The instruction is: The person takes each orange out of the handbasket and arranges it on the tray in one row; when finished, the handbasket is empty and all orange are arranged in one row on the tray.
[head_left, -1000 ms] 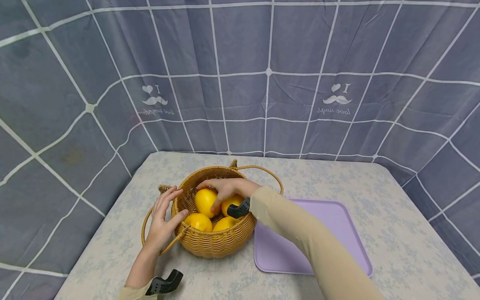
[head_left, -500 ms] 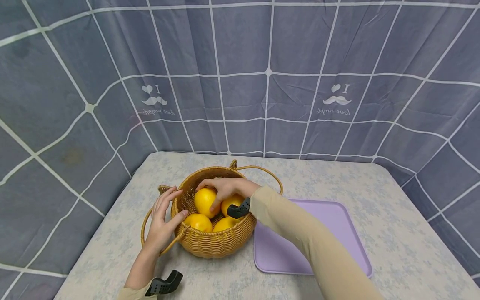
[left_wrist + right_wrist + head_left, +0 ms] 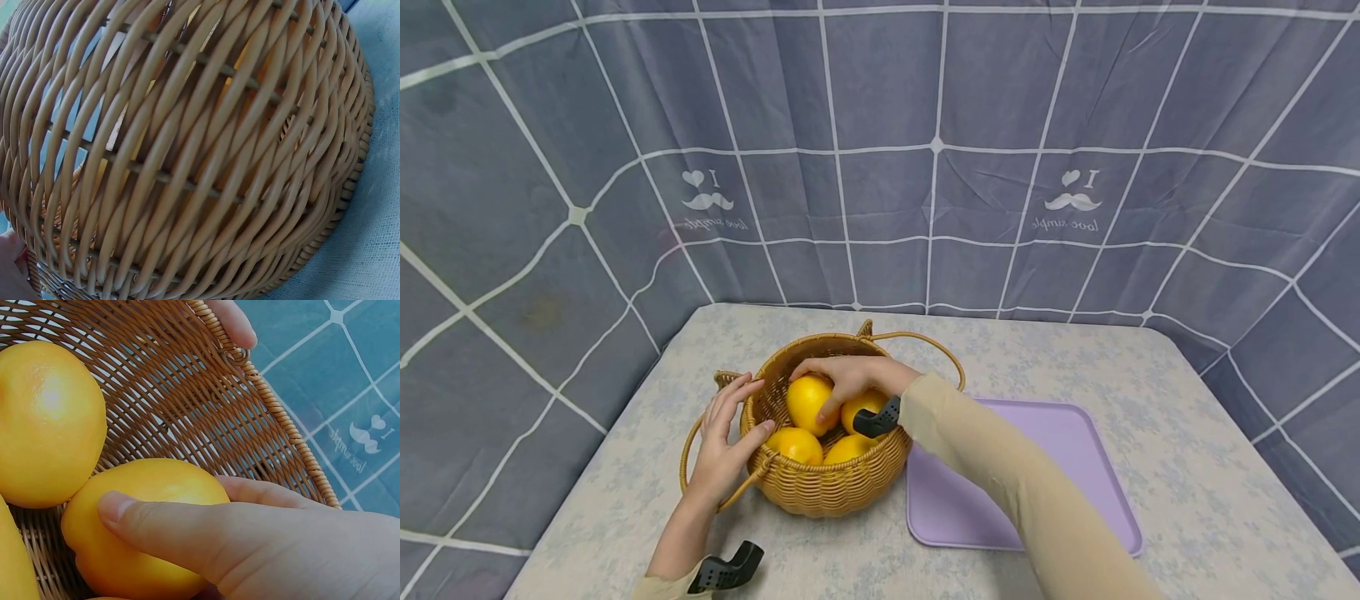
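A brown wicker basket (image 3: 827, 492) holds several yellow lemons, with one at the front left (image 3: 797, 446) and another at the front right (image 3: 850, 448). Inside it my right hand (image 3: 853, 375) grips the back-left lemon (image 3: 808, 402); in the right wrist view its thumb lies on top of that lemon (image 3: 156, 481) and its other fingers go behind it. My left hand (image 3: 722, 450) rests against the basket's left rim, its fingers nearly straight. The left wrist view is mostly filled by the woven wall (image 3: 187, 150), with part of the hand (image 3: 12, 269) at the lower left.
A flat light-purple tray (image 3: 970, 500) lies right of the basket, partly under my right forearm. Two thin handles, one on the left (image 3: 687, 454) and one at the back right (image 3: 951, 354), stick out from the basket. A grey-blue checked curtain (image 3: 880, 200) surrounds the patterned tabletop (image 3: 1195, 467).
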A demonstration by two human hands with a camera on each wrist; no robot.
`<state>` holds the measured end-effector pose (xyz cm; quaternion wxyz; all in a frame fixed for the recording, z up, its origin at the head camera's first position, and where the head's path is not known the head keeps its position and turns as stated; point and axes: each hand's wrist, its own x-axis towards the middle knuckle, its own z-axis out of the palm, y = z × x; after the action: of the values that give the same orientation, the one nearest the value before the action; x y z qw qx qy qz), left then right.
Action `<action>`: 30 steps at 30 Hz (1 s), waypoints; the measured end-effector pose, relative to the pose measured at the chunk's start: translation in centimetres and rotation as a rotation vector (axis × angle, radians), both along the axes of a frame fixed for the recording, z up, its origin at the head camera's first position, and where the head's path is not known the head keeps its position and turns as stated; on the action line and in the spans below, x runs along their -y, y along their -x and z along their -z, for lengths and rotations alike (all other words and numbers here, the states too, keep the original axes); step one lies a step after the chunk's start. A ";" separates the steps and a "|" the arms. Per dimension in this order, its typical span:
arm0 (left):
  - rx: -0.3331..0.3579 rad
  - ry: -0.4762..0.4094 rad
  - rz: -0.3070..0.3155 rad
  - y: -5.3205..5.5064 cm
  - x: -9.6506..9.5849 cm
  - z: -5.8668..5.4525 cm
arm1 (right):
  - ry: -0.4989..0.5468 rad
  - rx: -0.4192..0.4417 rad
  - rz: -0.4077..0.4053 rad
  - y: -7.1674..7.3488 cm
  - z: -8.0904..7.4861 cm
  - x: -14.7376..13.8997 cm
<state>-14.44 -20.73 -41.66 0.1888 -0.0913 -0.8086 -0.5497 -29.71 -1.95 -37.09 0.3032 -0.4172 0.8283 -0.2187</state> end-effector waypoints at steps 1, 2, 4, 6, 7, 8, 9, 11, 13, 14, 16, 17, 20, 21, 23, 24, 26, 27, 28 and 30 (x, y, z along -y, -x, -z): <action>0.001 0.000 0.000 0.0 0.0 0.0 | 0.000 -0.001 0.004 0.0 0.0 0.0; 0.001 0.000 0.000 0.0 0.0 0.0 | 0.001 0.003 0.010 -0.1 -0.1 0.0; 0.003 -0.001 0.001 0.0 0.0 0.0 | 0.006 0.010 0.017 -0.1 -0.2 0.0; 0.004 -0.002 0.001 0.0 0.0 0.0 | 0.014 0.018 0.022 -0.1 -0.2 0.0; 0.003 -0.003 0.002 0.0 0.0 0.0 | 0.019 0.019 0.023 -0.1 -0.3 0.0; 0.002 -0.003 0.003 0.0 0.0 0.0 | 0.023 0.018 0.021 -0.1 -0.3 0.0; 0.001 -0.003 0.004 0.0 0.0 0.0 | 0.027 0.012 0.016 -0.1 -0.3 0.0; -0.002 -0.001 0.006 0.0 0.0 0.1 | 0.040 0.010 0.017 0.0 -0.3 0.0; -0.002 0.000 0.006 0.0 0.0 0.0 | 0.057 0.012 0.023 0.0 -0.3 -0.1; -0.001 0.002 0.005 0.0 0.0 0.0 | 0.065 0.013 0.024 0.1 -0.3 -0.1; 0.002 0.007 0.001 -0.1 0.0 0.0 | 0.086 0.020 0.030 0.1 -0.3 -0.1; 0.003 0.009 0.000 -0.1 0.0 0.0 | 0.094 0.020 0.030 0.2 -0.3 -0.1; 0.002 0.015 -0.004 0.0 0.0 -0.1 | 0.114 0.006 0.026 0.2 -0.4 -0.2; 0.000 0.016 -0.004 0.0 0.0 -0.1 | 0.119 0.000 0.025 0.2 -0.5 -0.2; -0.002 0.017 -0.003 0.0 0.0 -0.1 | 0.127 -0.010 0.030 0.1 -0.6 -0.3; -0.004 0.018 -0.003 0.0 0.0 0.0 | 0.133 -0.014 0.030 0.1 -0.7 -0.4; -0.002 0.017 -0.002 0.0 0.0 0.1 | 0.139 -0.018 0.036 0.0 -0.8 -0.5; -0.001 0.017 -0.002 0.0 0.0 0.1 | 0.144 -0.018 0.039 0.0 -0.9 -0.5; 0.000 0.016 -0.003 0.0 0.0 0.2 | 0.148 -0.016 0.040 0.0 -0.9 -0.5; 0.002 0.015 -0.006 -0.1 0.0 0.3 | 0.157 -0.016 0.036 0.0 -1.0 -0.5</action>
<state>-14.32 -20.70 -41.97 0.1891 -0.0898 -0.8133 -0.5429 -29.67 -1.41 -36.13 0.2588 -0.4265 0.8184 -0.2851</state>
